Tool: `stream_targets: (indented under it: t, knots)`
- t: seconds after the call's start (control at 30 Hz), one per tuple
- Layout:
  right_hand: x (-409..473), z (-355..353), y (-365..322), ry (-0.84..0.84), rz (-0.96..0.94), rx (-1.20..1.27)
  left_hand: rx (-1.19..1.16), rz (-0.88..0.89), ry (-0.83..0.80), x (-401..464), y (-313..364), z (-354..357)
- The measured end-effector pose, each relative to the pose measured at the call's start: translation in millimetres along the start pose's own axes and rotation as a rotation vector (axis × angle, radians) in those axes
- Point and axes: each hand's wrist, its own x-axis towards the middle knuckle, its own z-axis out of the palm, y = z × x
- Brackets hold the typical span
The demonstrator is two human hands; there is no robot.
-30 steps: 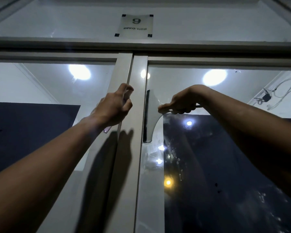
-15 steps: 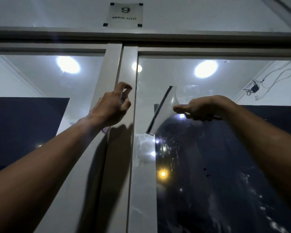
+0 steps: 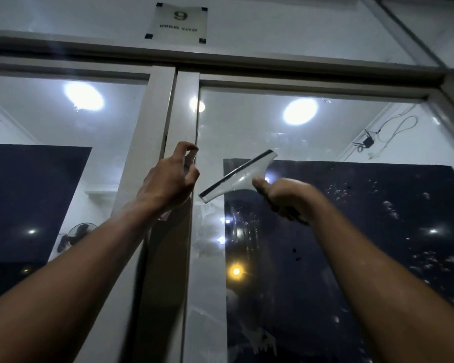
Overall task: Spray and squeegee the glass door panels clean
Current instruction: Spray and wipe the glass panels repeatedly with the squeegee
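Right hand (image 3: 286, 197) gripping a tilted squeegee (image 3: 237, 176) against the right glass panel (image 3: 351, 231); left hand (image 3: 168, 179) curled around a small, mostly hidden spray bottle (image 3: 190, 158).

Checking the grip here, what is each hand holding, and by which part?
Right hand grips the squeegee by its handle. Left hand grips a mostly hidden spray bottle, finger on top.

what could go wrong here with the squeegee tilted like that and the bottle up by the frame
The squeegee sits diagonal in the right hand, so an uneven pass may leave streaks. Droplets remain on the right glass panel and could dry as spots. The left hand may spray the door frame instead.
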Motion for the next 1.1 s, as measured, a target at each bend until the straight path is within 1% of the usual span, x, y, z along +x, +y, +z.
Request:
stream_targets:
  t: [0.17, 0.27, 0.3, 0.43, 0.5, 0.53, 0.6, 0.7, 0.73, 0.8, 0.87, 0.93, 1.0, 1.1]
  knots:
    - [-35.4, 14.1, 13.9, -0.02, 0.077, 0.089, -0.049, -0.013, 0.007, -1.1, 9.0, -13.1]
    - [-45.2, 21.5, 21.0, -0.007, 0.068, 0.118, -0.056, -0.014, 0.001, -0.3, 13.6, -23.5]
    - [-45.6, 25.7, 23.6, 0.019, 0.054, 0.162, -0.053, -0.017, -0.002, -0.3, 13.9, -24.9]
    - [-31.7, 33.4, 19.5, 0.22, -0.028, 0.325, -0.051, -0.005, -0.006, 2.9, 16.2, -33.4]
    - [-21.9, 27.9, 3.9, 0.267, -0.045, 0.413, -0.054, -0.008, -0.002, 6.6, 17.3, -37.1]
    - [-13.7, 24.2, -5.6, 0.282, -0.051, 0.416, -0.055, -0.011, 0.001, 8.3, 17.5, -38.4]
    - [3.3, 17.6, -30.4, 0.254, -0.056, 0.405, -0.047, -0.014, -0.001, 10.1, 16.8, -39.6]
    - [28.0, 10.1, -67.7, 0.191, -0.078, 0.468, -0.037, -0.012, -0.008, 9.4, 14.8, -38.1]
    - [33.9, 6.8, -76.2, 0.191, -0.064, 0.482, -0.036, -0.009, -0.012, 8.6, 13.5, -37.3]
    - [39.3, 2.5, -83.1, 0.131, -0.004, 0.53, -0.032, -0.001, -0.014, 4.8, 9.5, -36.0]
    - [37.6, 2.0, -76.6, 0.038, 0.031, 0.509, -0.033, -0.001, -0.007, 0.2, 3.2, -34.2]
    - [30.9, 6.3, -65.8, 0.01, 0.024, 0.515, -0.038, -0.006, 0.004, -3.6, -5.0, -33.0]
    - [21.3, 18.8, -46.4, 0.018, 0.012, 0.518, -0.047, -0.013, 0.017, -6.5, -11.6, -31.6]
    - [8.5, 45.5, -11.5, 0.082, 0.002, 0.442, -0.049, -0.038, 0.024, -8.7, -14.1, -28.5]
